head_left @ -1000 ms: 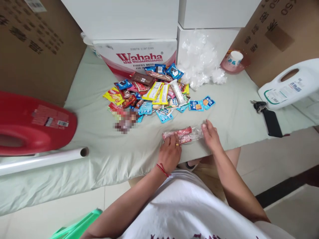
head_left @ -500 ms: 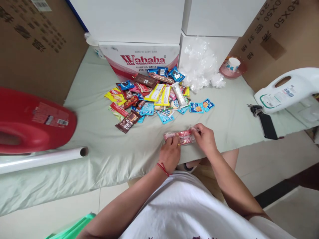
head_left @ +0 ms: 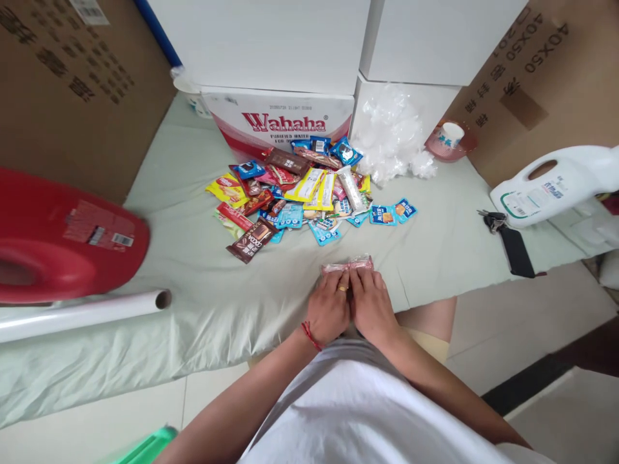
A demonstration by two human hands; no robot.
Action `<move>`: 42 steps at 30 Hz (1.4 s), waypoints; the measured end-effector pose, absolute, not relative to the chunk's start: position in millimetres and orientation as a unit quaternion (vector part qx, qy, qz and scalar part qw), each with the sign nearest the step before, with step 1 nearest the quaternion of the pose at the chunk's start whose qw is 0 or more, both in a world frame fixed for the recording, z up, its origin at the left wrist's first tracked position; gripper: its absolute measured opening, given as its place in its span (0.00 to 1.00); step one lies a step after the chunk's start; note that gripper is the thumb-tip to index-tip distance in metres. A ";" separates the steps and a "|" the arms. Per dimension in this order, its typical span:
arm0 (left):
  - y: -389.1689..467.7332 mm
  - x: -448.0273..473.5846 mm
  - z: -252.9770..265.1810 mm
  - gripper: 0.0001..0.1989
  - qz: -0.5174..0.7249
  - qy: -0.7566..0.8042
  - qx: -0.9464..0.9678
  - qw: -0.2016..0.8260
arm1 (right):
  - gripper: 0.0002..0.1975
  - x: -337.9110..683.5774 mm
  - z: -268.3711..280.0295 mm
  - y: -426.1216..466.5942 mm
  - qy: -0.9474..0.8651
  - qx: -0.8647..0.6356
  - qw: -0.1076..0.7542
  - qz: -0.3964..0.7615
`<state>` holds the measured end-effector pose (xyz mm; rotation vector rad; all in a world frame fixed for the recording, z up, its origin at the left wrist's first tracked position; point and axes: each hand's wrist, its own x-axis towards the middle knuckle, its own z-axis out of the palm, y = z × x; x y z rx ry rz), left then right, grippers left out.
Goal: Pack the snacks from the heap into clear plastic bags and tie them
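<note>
Surface point(head_left: 188, 258): pale green cloth, softly wrinkled. Glossy, crinkled clear film covers a pink-red packet point(head_left: 360, 261) near the surface's front edge. Its long axis runs left to right, roughly along that edge; which end leads, I cannot tell. Left hand point(head_left: 330, 308) and right hand point(head_left: 372, 306) side by side, fingers close together on the packet; thumbs hidden, grip unclear. Shiny, mostly flat snack packs point(head_left: 309, 187) heap toward the back edge.

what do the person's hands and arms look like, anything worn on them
The left hand wears a gold-coloured ring, with a thin red bracelet at the wrist. The right hand shows no jewellery. Both forearms are bare; the top is white.
</note>
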<state>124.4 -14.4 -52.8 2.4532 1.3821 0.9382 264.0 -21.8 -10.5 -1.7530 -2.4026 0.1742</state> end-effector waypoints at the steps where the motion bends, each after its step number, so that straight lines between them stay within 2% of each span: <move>1: -14.2 122.4 -51.9 0.30 0.327 0.455 0.822 0.100 | 0.26 263.9 -12.1 -26.6 -0.803 -0.588 0.077 0.058; 5: -9.1 116.9 -43.1 0.31 0.276 0.423 0.855 0.116 | 0.29 264.9 -13.2 -34.2 -0.810 -0.576 0.079 0.075; 9: 1.2 116.5 -25.8 0.30 0.168 0.438 0.876 0.114 | 0.33 282.3 -7.3 -31.9 -0.835 -0.505 0.140 0.169; 12: 8.8 117.4 -16.7 0.22 0.084 0.432 0.892 0.107 | 0.22 304.3 -4.2 -32.7 -0.811 -0.469 0.232 0.262; 15: 17.5 117.9 -17.4 0.12 0.027 0.410 0.907 0.093 | 0.12 323.6 -3.2 -36.7 -0.728 -0.495 0.325 0.346; 19: 33.4 118.4 -20.7 0.15 -0.003 0.403 0.911 0.085 | 0.11 337.4 -3.1 -41.3 -0.630 -0.551 0.375 0.398; 23: 51.5 113.2 -4.9 0.14 0.002 0.411 0.905 0.112 | 0.12 343.9 -6.1 -36.5 -0.543 -0.583 0.425 0.429; 25: 59.1 107.0 8.0 0.11 0.034 0.441 0.881 0.165 | 0.13 344.7 -8.5 -28.5 -0.473 -0.594 0.462 0.459; 27: 63.4 101.2 18.1 0.11 0.108 0.450 0.836 0.295 | 0.15 342.1 -9.7 -17.9 -0.390 -0.582 0.499 0.509; 30: 61.4 101.6 20.7 0.19 0.247 0.397 0.682 0.563 | 0.25 332.0 -6.6 -1.6 -0.296 -0.505 0.522 0.620; 33: 52.5 116.1 11.8 0.25 0.318 0.371 0.496 0.718 | 0.32 318.9 1.4 9.3 -0.266 -0.411 0.489 0.722; 36: 45.6 134.7 2.6 0.28 0.343 0.365 0.440 0.746 | 0.27 309.6 7.9 14.6 -0.246 -0.419 0.479 0.731; 39: 47.8 146.3 -3.8 0.26 0.343 0.379 0.505 0.696 | 0.21 308.7 8.5 16.8 -0.201 -0.459 0.508 0.701; 42: 60.1 153.7 -9.9 0.26 0.315 0.386 0.577 0.647 | 0.20 314.1 5.2 17.6 -0.165 -0.491 0.538 0.665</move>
